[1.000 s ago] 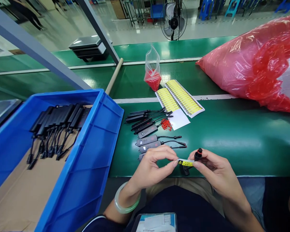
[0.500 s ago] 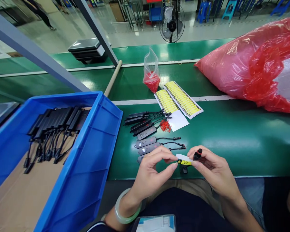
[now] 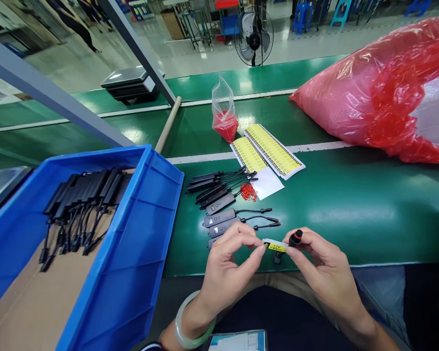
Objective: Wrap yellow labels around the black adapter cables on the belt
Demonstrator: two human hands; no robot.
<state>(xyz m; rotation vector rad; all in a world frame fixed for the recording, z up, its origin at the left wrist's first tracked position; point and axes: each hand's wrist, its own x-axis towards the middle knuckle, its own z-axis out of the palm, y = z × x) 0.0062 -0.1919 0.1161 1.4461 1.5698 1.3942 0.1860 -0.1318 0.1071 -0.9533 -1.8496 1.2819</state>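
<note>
Near the front edge of the green table, a yellow and black "12V" sticker label is stretched between my two hands. My left hand pinches its left end between thumb and forefinger. At the other end, my right hand is closed on a black cable connector with a red ring, its thumb touching the label. Part of the black cable shows beneath the label; the rest is hidden. Just beyond my left hand lie several black controllers with short cables. Small red rings are piled beside them.
A blue bin at left holds more cabled controllers. Yellow label sheets, a clear bag of red pieces and a large red plastic bag lie on the green table. A grey post slants at left.
The view has shifted slightly. Both hands keep their hold, and the label is tilted a little differently, its white backing side showing less.
</note>
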